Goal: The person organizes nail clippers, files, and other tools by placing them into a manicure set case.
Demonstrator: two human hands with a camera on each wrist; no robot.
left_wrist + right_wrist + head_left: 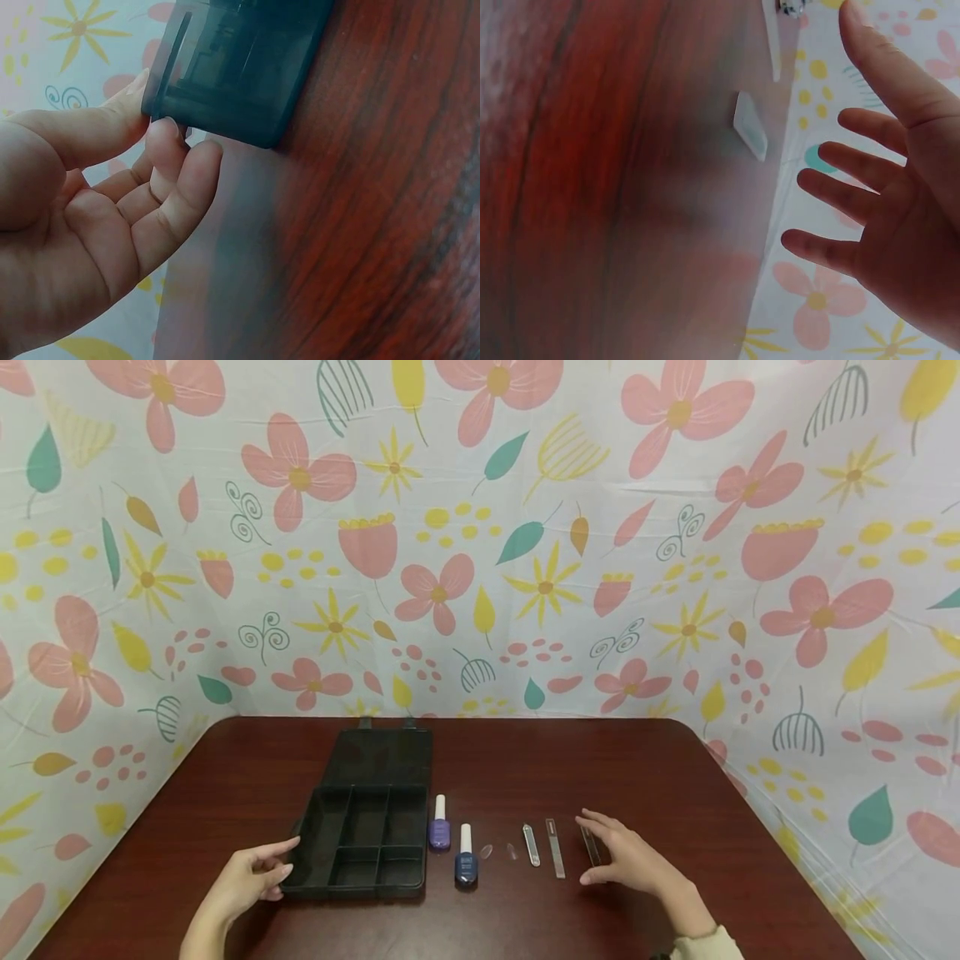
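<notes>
With twelve o'clock pointing away from the person, the open black plastic compartment box (352, 891) sits toward nine o'clock on the table, its flat black lid (381, 758) folded back to twelve. The left hand (251, 878) has its grip on the box's nine o'clock edge, thumb and bent fingers at the corner. The right hand (626, 858) is released, its fingers spread above a small, dark, narrow object (588, 842) at the three o'clock end of the row; whether it touches that object cannot be told.

To take up the dark object well, the fingertips would best meet both of its long edges, with a light grip and a straight lift. The left hand should press the box down rather than tip its edge. A low wrist sweeping toward nine o'clock could knock the slim grey nail file (555, 849), the silver metal nail clipper (532, 845) or the two thin clear nail tips (487, 852), which look easy to scatter. Nearer the box are a white-capped dark blue polish bottle (466, 864) and, toward eleven o'clock from it, a white-capped purple one (440, 833).

The table (525, 922) is dark reddish-brown with a glossy, wood-grained top and rounded far corners. A white cloth (480, 647) printed with pink, yellow and teal flowers and leaves hangs around it from nine through twelve to three o'clock.
</notes>
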